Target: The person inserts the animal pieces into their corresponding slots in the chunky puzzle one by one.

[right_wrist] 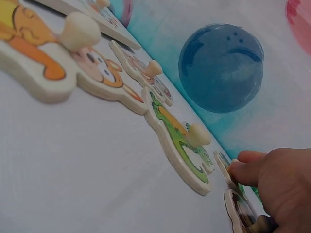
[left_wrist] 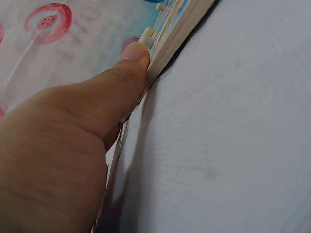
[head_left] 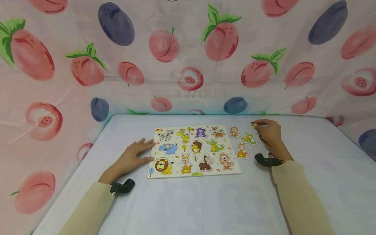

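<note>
A wooden animal puzzle board [head_left: 176,158] lies flat, pictures up. My left hand [head_left: 130,158] rests at its left edge with fingers extended; in the left wrist view the thumb [left_wrist: 119,80] lies along the board's side. My right hand [head_left: 268,130] pinches the knob of a small brown-and-yellow puzzle piece [head_left: 253,125], mostly covered by the fingers. Left of that hand are a monkey piece [head_left: 234,132], a crocodile piece [head_left: 248,137] and a kangaroo piece [head_left: 242,150]. Under the hand lies a dark piece [head_left: 265,141], partly hidden.
Another piece [head_left: 270,155] shows partly behind the right wrist. Loose pieces carry pale knobs, as on the crocodile piece [right_wrist: 198,135]. A white cloth [head_left: 205,205] covers the table. Behind it hangs a fruit-print curtain [head_left: 191,42]. Black bands [head_left: 122,186] sit on both wrists.
</note>
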Demonstrator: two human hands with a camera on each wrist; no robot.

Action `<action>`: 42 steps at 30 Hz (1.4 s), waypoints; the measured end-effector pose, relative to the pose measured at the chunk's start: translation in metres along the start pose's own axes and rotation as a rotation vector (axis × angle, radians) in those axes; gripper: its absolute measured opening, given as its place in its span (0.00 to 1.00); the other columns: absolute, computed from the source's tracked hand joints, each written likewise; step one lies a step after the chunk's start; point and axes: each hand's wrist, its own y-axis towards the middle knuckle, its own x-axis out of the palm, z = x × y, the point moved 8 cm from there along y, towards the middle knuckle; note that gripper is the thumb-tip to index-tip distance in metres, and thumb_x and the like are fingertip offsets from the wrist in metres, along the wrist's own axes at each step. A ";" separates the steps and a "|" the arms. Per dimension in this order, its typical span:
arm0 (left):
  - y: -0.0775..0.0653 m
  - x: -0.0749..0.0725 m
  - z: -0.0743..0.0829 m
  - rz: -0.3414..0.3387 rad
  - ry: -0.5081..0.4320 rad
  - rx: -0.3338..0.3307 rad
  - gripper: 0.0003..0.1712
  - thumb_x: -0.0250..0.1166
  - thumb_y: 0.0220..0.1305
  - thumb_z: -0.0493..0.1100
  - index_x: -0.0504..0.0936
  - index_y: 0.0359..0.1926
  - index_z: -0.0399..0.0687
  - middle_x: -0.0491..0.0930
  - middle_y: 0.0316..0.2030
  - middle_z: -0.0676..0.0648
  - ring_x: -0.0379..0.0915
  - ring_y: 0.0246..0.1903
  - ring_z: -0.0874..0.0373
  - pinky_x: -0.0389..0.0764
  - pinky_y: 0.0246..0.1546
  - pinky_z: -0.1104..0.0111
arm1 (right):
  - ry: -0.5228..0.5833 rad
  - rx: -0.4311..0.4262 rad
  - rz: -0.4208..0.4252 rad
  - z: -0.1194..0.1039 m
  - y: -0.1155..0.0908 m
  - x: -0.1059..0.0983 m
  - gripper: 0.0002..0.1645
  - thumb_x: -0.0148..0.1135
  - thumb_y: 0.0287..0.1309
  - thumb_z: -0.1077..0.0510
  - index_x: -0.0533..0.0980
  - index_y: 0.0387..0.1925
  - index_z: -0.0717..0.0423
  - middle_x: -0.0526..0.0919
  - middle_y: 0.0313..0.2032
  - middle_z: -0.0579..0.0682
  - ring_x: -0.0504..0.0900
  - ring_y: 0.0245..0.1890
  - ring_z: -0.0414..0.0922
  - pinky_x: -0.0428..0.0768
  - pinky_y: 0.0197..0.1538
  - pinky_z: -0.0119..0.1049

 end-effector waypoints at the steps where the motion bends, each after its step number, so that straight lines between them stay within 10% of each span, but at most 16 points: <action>1: 0.000 0.000 0.000 0.000 0.001 -0.004 0.37 0.65 0.60 0.58 0.70 0.67 0.49 0.62 0.69 0.49 0.43 0.71 0.43 0.42 0.68 0.45 | -0.004 -0.001 -0.002 -0.001 0.000 0.000 0.19 0.57 0.66 0.55 0.78 0.53 0.62 0.77 0.53 0.65 0.70 0.54 0.61 0.68 0.56 0.54; 42: -0.001 0.000 -0.001 -0.013 -0.007 -0.029 0.37 0.64 0.60 0.59 0.69 0.67 0.51 0.61 0.69 0.50 0.42 0.72 0.45 0.40 0.68 0.45 | -0.049 -0.046 -0.012 -0.009 -0.001 0.005 0.18 0.57 0.66 0.56 0.80 0.50 0.64 0.81 0.46 0.65 0.74 0.48 0.60 0.72 0.51 0.54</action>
